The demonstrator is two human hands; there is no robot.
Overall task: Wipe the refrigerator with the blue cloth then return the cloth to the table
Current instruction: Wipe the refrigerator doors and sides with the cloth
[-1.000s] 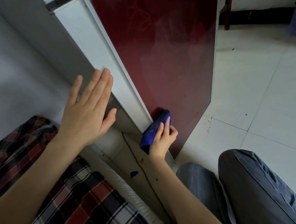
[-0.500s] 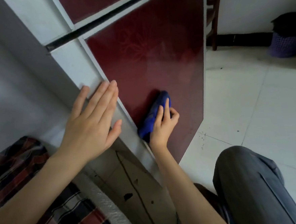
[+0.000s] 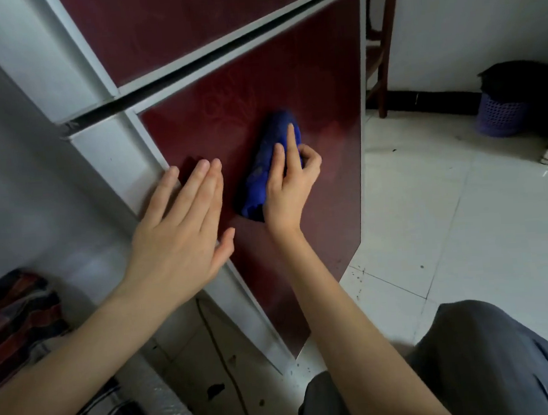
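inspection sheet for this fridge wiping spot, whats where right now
surface: dark red lower door of the refrigerator, shut, with white frame.
job's things: blue cloth, bunched, pressed on the lower door; table not in view.
clutter: plaid fabric at lower left; dark specks on the floor tiles.
grippers: right hand grips the cloth; left hand open, flat at the door's left edge.
cables: thin dark cord along the floor beside the fridge.
surroundings: purple basket by the wall, wooden chair leg behind the door.
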